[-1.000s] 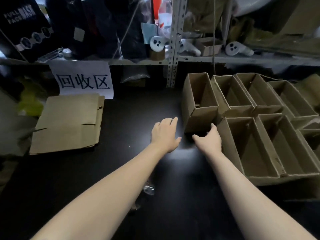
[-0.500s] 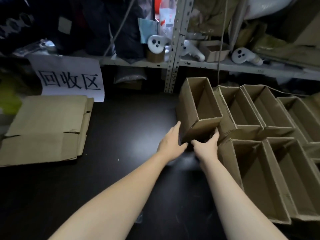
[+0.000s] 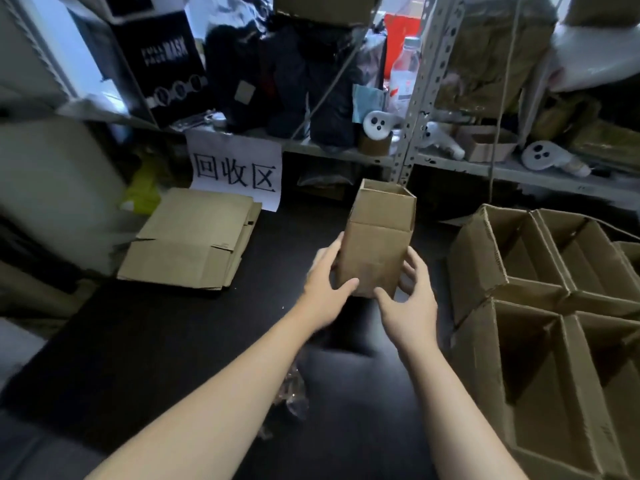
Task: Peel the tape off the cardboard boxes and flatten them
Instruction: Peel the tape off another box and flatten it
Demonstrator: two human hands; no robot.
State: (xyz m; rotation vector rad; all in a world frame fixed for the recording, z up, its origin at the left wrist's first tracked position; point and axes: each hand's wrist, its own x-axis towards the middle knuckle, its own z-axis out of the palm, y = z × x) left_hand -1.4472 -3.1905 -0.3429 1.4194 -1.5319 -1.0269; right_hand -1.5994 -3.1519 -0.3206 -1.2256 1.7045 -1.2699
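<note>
Now that the box (image 3: 375,247) is up off the table (image 3: 173,341) and clear of the stack (image 3: 519,271) at right, left hand (image 3: 325,289) and right hand (image 3: 408,306) clasp its sides mid-frame, leaving its taped bottom ready to turn up and peel.

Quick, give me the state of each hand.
Left hand: closed on the tall open brown cardboard box.
Right hand: gripping the same box's other side.

Dim room, cluttered metal shelving (image 3: 408,126)
</note>
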